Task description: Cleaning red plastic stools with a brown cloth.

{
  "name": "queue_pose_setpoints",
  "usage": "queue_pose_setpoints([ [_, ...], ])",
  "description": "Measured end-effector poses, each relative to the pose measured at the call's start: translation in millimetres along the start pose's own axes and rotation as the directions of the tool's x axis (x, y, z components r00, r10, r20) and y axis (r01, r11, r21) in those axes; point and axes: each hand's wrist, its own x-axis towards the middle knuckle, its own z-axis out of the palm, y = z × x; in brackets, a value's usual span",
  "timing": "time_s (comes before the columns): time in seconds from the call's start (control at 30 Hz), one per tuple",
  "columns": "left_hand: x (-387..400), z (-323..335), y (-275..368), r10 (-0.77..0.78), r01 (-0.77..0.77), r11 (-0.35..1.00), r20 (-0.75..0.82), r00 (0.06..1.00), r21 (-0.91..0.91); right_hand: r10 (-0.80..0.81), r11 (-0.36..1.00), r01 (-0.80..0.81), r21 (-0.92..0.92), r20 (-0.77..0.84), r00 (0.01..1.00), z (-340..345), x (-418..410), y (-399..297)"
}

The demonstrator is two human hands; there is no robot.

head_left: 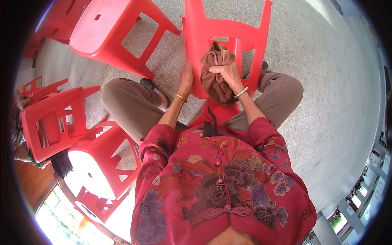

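A red plastic stool (pixel 226 29) lies tipped between my knees, its legs pointing away from me. My right hand (pixel 228 75) grips a bunched brown cloth (pixel 216 87) against the stool's near part, thumb on top of the folds. At the stool's left edge, my left hand (pixel 186 79) rests along the side with its fingers partly hidden; whether they close around the edge I cannot tell. Below the cloth, a piece of red plastic (pixel 225 111) shows between my thighs, with dark straps over it.
Another red stool (pixel 101 30) stands at the upper left. More red stools (pixel 92 168) are at the lower left, where another person's hand (pixel 23 99) touches a tipped stool (pixel 55 122). Speckled floor (pixel 321 92) extends to the right.
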Motion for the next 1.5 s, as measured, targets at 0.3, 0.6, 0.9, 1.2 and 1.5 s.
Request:
queue_pose_setpoints([
  [0.3, -12, 4, 25, 0.122, -0.105, 0.989, -0.175, 0.977, 0.104, -0.458, 0.866, 0.361, -0.346, -0.259, 0.850, -6, 31, -60],
  [0.6, -28, 10, 50, 0.255, -0.194, 0.911, -0.128, 0.958, 0.364, -0.673, 0.246, 0.502, -0.829, 0.227, 0.704, 59, 108, -64],
  [0.9, -28, 13, 56, 0.244, -0.178, 0.897, -0.116, 0.963, 0.404, -0.653, 0.354, 0.213, -0.911, -0.078, 0.753, -83, 94, -28],
  [1.2, -25, 7, 45, 0.320, -0.256, 0.880, -0.100, 0.942, 0.401, -0.196, 0.749, -0.167, -0.641, -0.455, 0.868, -191, 137, -37],
  [1.5, -25, -2, 40, 0.282, -0.191, 0.864, -0.134, 0.950, 0.467, -0.439, 0.796, 0.168, -0.581, -0.363, 0.822, -154, 190, -133],
])
